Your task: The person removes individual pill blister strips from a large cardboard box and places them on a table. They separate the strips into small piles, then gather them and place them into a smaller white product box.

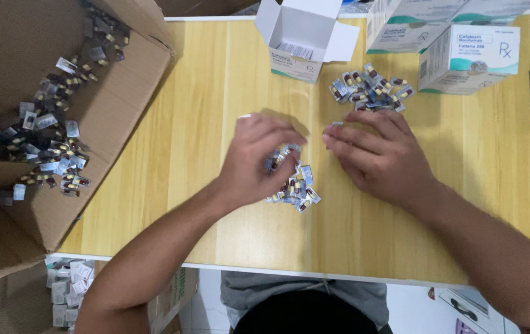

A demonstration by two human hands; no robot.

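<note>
so both hands sit over a small pile of capsule blister pieces (294, 185) on the wooden surface (215, 93). the pile lies between the two hands, partly under the left hand's fingers, probably bunched there so the pieces can be gathered in one spot.

left hand (257, 159) is curled, fingers bent down onto the pile, touching the top pieces; looks like a loose pinch on a few of them but blur hides whether anything is really clamped, so can't tell firm grip. right hand (381, 158) lies flat and spread, palm down on the surface, fingertips pointing at the pile and just beside it, holding nothing.

second heap of blister pieces (369, 88) lies just past the right hand's fingers, apart from the first pile. beyond the left hand's fingertips stands a small white carton with flaps open (302, 37), likely kept near for easy reach. more closed white cartons (468, 55) are further out past the right hand. well off to the left hand's outer side a big cardboard box (110, 117) holds many loose blister pieces (55, 148).
</note>
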